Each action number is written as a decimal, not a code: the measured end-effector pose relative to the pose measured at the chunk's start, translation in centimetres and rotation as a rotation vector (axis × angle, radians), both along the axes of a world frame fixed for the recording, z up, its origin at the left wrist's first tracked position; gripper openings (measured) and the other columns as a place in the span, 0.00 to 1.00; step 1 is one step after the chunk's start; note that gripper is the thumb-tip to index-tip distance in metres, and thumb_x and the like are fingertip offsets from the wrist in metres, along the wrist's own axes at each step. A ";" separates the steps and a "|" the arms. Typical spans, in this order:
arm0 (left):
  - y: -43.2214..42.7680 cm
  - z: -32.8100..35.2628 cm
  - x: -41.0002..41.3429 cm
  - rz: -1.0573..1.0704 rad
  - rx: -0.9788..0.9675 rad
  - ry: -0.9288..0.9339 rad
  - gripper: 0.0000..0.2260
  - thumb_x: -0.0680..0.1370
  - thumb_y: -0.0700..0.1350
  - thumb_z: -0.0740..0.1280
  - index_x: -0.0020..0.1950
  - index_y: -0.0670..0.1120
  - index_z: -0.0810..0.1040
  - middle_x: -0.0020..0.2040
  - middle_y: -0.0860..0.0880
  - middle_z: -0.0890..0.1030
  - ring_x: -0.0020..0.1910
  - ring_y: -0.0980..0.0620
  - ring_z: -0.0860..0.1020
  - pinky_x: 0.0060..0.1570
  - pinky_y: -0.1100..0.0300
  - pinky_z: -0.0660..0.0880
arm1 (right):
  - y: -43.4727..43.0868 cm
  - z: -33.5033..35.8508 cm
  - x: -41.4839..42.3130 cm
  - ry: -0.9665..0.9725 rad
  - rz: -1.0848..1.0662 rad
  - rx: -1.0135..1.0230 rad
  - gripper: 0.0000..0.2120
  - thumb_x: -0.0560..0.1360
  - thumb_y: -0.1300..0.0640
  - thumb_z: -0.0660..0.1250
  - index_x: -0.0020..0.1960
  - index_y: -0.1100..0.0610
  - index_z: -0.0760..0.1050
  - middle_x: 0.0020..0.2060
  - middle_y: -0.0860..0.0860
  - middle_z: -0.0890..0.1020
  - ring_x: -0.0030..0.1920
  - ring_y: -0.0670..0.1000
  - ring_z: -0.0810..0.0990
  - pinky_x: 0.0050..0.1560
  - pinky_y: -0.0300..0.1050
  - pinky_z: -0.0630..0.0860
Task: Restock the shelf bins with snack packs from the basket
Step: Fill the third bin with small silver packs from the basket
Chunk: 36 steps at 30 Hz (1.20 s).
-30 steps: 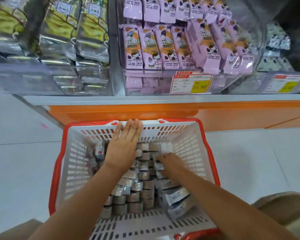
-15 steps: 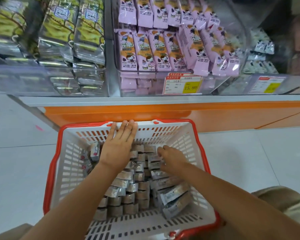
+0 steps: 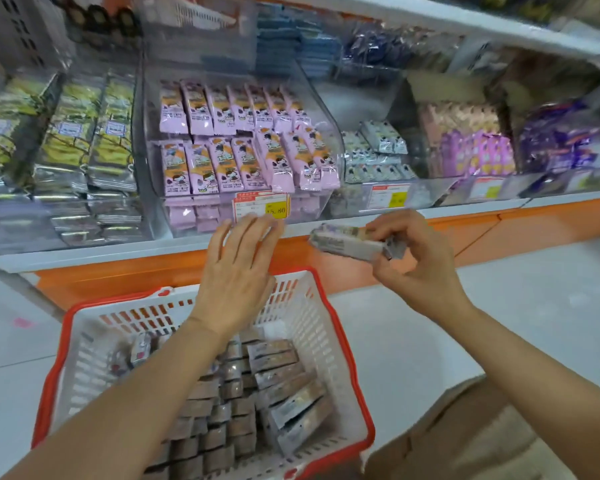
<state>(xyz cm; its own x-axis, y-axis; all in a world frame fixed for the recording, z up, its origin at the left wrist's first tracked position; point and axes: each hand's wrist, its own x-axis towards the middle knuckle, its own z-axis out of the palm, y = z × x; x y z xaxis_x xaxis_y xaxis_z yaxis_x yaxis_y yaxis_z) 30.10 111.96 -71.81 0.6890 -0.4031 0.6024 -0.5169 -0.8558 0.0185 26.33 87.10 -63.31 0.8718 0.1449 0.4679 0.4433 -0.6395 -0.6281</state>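
A white basket with a red rim (image 3: 312, 341) stands on the floor below me, filled with several rows of silver and brown snack packs (image 3: 222, 403). My right hand (image 3: 416, 268) pinches one snack pack (image 3: 347, 242) in its curled fingers, lifted above the basket's right side, in front of the shelf's orange base. My left hand (image 3: 236, 271) hovers over the basket's far rim with fingers spread and straight, holding nothing. Straight ahead is a clear shelf bin (image 3: 319, 206) stacked with pink snack packs (image 3: 229, 157).
A yellow price tag (image 3: 260, 207) hangs on the pink bin's front. Green and silver packs (image 3: 84, 133) fill the bin to the left; white packs (image 3: 374, 150) and purple packs (image 3: 475, 154) fill bins to the right. An orange plinth (image 3: 118, 275) runs under the shelf. Pale floor tiles surround the basket.
Both hands rose out of the basket. The right hand now holds one pack lifted toward the shelf, and the view has tilted up to show more of the shelf.
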 end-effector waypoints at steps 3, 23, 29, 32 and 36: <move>-1.6 2.0 1.4 -0.010 0.032 -0.029 0.29 0.73 0.44 0.58 0.75 0.41 0.64 0.74 0.41 0.64 0.74 0.41 0.61 0.75 0.43 0.52 | -2.8 3.3 0.6 -0.129 -0.116 0.129 0.09 0.69 0.61 0.66 0.49 0.54 0.73 0.48 0.52 0.79 0.51 0.53 0.79 0.49 0.44 0.74; -3.9 0.9 5.0 0.092 0.185 -0.119 0.36 0.73 0.42 0.62 0.80 0.40 0.54 0.80 0.42 0.55 0.79 0.42 0.52 0.77 0.43 0.45 | -6.5 1.5 25.8 0.091 -0.516 -0.330 0.06 0.72 0.61 0.72 0.47 0.60 0.77 0.53 0.60 0.77 0.52 0.58 0.77 0.54 0.47 0.71; -3.8 0.8 5.3 0.090 0.187 -0.133 0.36 0.74 0.43 0.63 0.80 0.41 0.55 0.80 0.43 0.55 0.79 0.43 0.50 0.77 0.44 0.44 | -6.3 -0.3 27.1 0.284 -0.509 -0.575 0.17 0.71 0.58 0.75 0.58 0.57 0.77 0.59 0.61 0.75 0.60 0.62 0.72 0.60 0.52 0.72; -3.7 0.7 5.3 0.103 0.204 -0.125 0.37 0.73 0.43 0.64 0.80 0.41 0.53 0.80 0.42 0.54 0.79 0.43 0.50 0.77 0.44 0.42 | -6.4 0.1 27.0 0.293 -0.496 -0.583 0.20 0.69 0.56 0.77 0.59 0.56 0.79 0.59 0.60 0.77 0.60 0.61 0.73 0.61 0.53 0.74; -3.6 0.8 5.1 0.117 0.238 -0.098 0.37 0.74 0.43 0.61 0.81 0.41 0.49 0.81 0.42 0.49 0.79 0.43 0.48 0.77 0.44 0.40 | -5.6 1.2 24.9 0.161 -0.431 -0.472 0.16 0.72 0.59 0.73 0.59 0.57 0.80 0.55 0.59 0.79 0.56 0.58 0.77 0.56 0.49 0.74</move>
